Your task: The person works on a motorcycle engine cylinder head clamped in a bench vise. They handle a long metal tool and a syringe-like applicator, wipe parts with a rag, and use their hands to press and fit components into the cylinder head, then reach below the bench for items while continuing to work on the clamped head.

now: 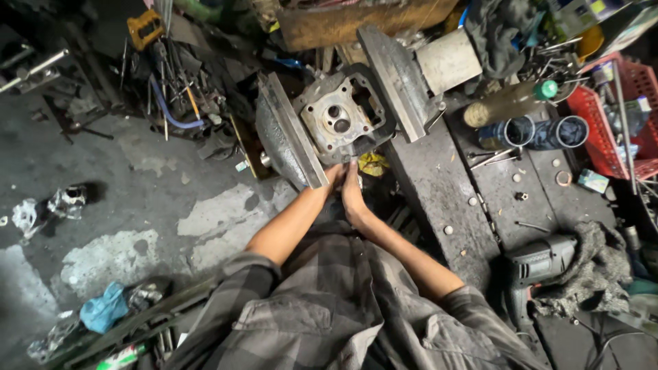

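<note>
The fingers of both hands press together at the lower edge of a grey metal engine head; whether they clamp anything cannot be told. The left hand and right hand touch side by side just below it. The engine head sits clamped between the two heavy vise plates at the desk edge. Farther right on the desk lie a power drill, a grey rag and a red crate.

Vise plates flank the cylinder head (tight sides); open floor lies left.
</note>
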Demonstrator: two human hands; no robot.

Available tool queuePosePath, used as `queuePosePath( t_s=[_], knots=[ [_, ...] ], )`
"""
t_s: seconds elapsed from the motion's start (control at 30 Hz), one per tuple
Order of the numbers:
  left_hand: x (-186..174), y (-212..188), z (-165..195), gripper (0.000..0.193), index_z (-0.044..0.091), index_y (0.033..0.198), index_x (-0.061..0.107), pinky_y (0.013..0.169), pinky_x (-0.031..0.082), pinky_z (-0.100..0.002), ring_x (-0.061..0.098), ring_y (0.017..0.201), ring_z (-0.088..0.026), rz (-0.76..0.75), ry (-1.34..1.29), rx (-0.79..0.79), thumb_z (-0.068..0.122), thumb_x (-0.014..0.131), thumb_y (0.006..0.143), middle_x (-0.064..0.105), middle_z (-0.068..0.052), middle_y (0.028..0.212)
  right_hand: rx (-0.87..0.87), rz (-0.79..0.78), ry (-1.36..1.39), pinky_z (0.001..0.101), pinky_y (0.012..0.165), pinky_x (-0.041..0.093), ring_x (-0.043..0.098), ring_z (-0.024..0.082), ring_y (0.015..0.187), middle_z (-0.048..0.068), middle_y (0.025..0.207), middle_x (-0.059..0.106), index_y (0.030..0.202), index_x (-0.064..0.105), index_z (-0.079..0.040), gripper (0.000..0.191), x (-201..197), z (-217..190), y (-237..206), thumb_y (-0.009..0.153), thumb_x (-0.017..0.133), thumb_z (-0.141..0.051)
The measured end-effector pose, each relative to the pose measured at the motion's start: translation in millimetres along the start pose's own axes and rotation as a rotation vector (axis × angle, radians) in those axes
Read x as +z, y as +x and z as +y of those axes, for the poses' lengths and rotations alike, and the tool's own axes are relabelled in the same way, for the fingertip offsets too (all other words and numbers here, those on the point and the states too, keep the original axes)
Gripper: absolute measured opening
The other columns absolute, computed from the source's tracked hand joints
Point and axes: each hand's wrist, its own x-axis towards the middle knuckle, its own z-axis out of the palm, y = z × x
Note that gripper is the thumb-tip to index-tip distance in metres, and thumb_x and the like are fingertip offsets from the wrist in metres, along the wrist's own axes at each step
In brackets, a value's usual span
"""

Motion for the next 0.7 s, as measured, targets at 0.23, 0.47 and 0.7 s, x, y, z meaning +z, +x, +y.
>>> queuePosePath(
  t_s=[0.23,0.47,0.7],
  knots=[
    [-1.1,-35.4,-23.6,0.07,0.002,0.152,0.041,0.119,0.026,-0.034,0.033,0.146,-0.021,-0.022,0.04,0.026,0.055,0.041,0.106,0.039,-0.007,0.157,0.011,-0.066,0.283,0.0424,0.1,0.046,0.056,0.027,0.116,0.013,0.131,0.061,0.138,0.055,0.001,0.051,-5.7,-18.9,36.5,0.107,0.044,-0.038],
    [-2.6,-9.6,-18.5,0.078,0.0,0.157,0.032,0.124,0.02,-0.034,0.026,0.153,-0.022,0.03,0.005,-0.024,0.059,0.037,0.106,0.029,-0.009,0.166,0.287,-0.009,0.197,0.0308,0.111,0.037,0.051,0.015,0.128,0.001,0.14,0.057,0.141,0.05,-0.007,0.056,-9.9,11.0,26.2,0.11,0.03,-0.049],
    [-10.2,-22.6,-35.6,0.082,0.002,0.158,0.031,0.124,0.02,-0.035,0.027,0.152,-0.024,0.065,0.085,0.024,0.061,0.037,0.102,0.03,-0.01,0.166,-0.003,-0.097,0.182,0.0427,0.108,0.042,0.051,0.027,0.127,0.012,0.143,0.054,0.148,0.046,0.001,0.056,-8.0,16.7,41.2,0.107,0.047,-0.037]
  ],
)
